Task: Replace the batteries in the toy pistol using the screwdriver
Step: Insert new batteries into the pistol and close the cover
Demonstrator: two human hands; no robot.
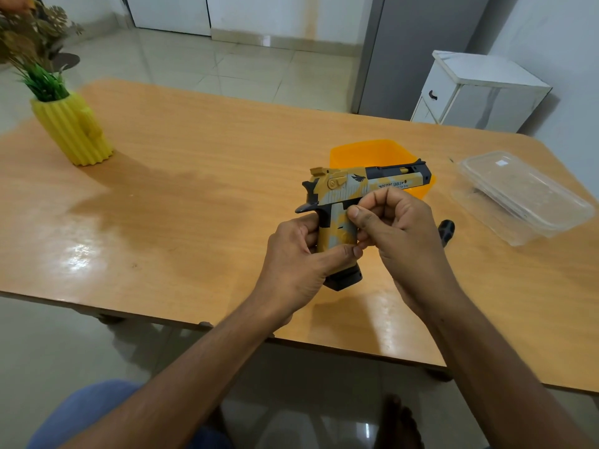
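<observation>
Above the wooden desk (194,176), near its front right part, both hands hold the toy pistol (353,189) up in the air, barrel pointing right and grip pointing down. Its body is patterned in yellow and grey, with a black muzzle end, a black hammer at the rear and a black base under the grip. The left hand (298,260) is clenched around the grip from the left and below, thumb lying across its lower front. The right hand (395,228) is curled against the right side of the grip, thumb and fingertips pinched together just below the trigger area; whether they hold anything small there cannot be told. Behind the pistol sits an orange container (372,153), partly hidden by the barrel. To the right lies a clear plastic box (525,196) with its lid on. A small black object (446,231) rests on the desk just right of the right hand; what it is stays unclear. At the far left corner stands a yellow ribbed vase (73,129) holding an artificial plant (35,50).
</observation>
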